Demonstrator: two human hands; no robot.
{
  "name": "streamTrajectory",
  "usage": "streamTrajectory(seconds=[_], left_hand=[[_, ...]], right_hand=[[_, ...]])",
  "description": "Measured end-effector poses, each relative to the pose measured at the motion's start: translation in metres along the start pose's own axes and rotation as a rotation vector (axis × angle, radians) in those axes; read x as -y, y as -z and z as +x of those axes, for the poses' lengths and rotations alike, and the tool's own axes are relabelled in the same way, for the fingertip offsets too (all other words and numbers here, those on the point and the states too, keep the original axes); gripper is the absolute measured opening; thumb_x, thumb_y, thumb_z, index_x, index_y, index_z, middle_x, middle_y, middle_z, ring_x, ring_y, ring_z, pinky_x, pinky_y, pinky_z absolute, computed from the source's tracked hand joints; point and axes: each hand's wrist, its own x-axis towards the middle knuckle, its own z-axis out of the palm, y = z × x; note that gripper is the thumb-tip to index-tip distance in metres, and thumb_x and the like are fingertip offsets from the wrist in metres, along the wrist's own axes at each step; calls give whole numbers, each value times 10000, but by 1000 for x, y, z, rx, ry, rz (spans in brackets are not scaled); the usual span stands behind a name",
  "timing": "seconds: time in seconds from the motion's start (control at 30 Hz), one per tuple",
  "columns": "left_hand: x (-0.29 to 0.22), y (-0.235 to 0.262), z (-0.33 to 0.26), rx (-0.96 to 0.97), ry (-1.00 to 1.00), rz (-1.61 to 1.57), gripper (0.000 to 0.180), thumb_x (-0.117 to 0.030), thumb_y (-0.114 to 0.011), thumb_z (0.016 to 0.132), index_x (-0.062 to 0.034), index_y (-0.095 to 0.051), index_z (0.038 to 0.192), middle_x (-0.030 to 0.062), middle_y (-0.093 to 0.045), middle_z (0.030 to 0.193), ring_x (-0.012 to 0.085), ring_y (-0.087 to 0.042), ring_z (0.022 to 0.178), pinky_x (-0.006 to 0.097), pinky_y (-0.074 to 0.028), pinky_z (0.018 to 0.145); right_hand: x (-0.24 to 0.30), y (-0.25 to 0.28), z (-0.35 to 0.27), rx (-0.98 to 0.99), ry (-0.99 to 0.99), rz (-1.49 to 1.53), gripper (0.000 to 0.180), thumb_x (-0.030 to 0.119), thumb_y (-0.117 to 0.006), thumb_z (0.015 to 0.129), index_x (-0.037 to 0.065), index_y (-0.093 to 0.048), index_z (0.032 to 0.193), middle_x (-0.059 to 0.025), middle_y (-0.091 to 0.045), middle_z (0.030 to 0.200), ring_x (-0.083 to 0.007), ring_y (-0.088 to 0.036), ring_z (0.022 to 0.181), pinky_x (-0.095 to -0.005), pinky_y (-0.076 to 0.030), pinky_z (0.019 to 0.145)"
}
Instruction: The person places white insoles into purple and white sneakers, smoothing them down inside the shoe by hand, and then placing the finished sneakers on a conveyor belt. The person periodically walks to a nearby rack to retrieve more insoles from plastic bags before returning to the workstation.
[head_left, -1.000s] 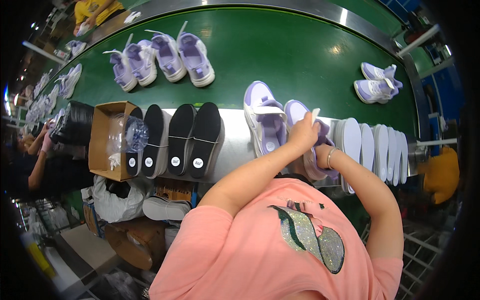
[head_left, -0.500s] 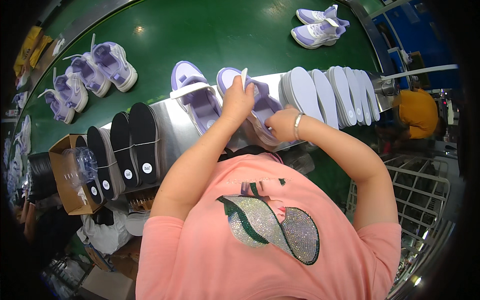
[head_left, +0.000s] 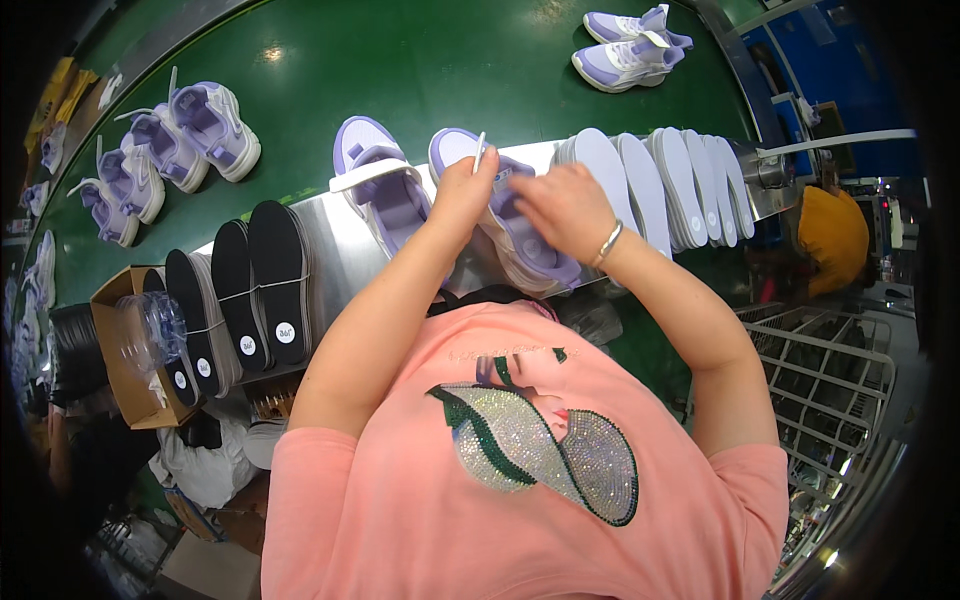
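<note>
A white and lilac sneaker (head_left: pixel 515 240) stands in front of me on the metal edge of the bench, toe pointing away. My left hand (head_left: pixel 463 197) is closed on its raised white strap, over the forefoot. Above the shoe's opening is my right hand (head_left: pixel 572 212), fingers apart and slightly smeared by motion; I see nothing held in it. A round mark shows on the insole inside. Just left stands a matching sneaker (head_left: pixel 395 205), its strap lying across the opening, with no hand on it.
Tied stacks of black insoles (head_left: pixel 280 285) stand at left, beside a cardboard box (head_left: pixel 110 340) holding clear plastic. White insoles (head_left: pixel 640 190) line the right. More sneakers (head_left: pixel 205 130) sit on the green bench (head_left: pixel 400 60), with another pair (head_left: pixel 630 55) far right. A wire rack (head_left: pixel 830 390) stands lower right.
My right hand has moved from the shoe's heel forward and up, over the front of its opening. My left hand keeps its hold on the strap. The whole view has shifted slightly.
</note>
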Motion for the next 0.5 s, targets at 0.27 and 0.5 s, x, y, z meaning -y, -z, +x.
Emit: streamTrajectory(seconds=[0.27, 0.5], left_hand=[[6, -2, 17, -31, 105, -9, 477, -395, -429, 847, 58, -578, 869, 146, -580, 741, 209, -526, 679, 314, -411, 625], [-22, -11, -19, -224, -636, 383, 461, -301, -583, 713, 10, -472, 1034, 204, -512, 982, 347, -477, 931, 401, -376, 807]], right_hand=[[-28, -39, 10, -73, 74, 182, 149, 140, -557, 731, 65, -585, 856, -48, -585, 786, -198, -496, 691, -307, -413, 652], [-23, 11, -19, 56, -500, 947, 119, 115, -560, 770, 6, -559, 820, 7, -536, 757, -75, -477, 715, -207, -394, 651]])
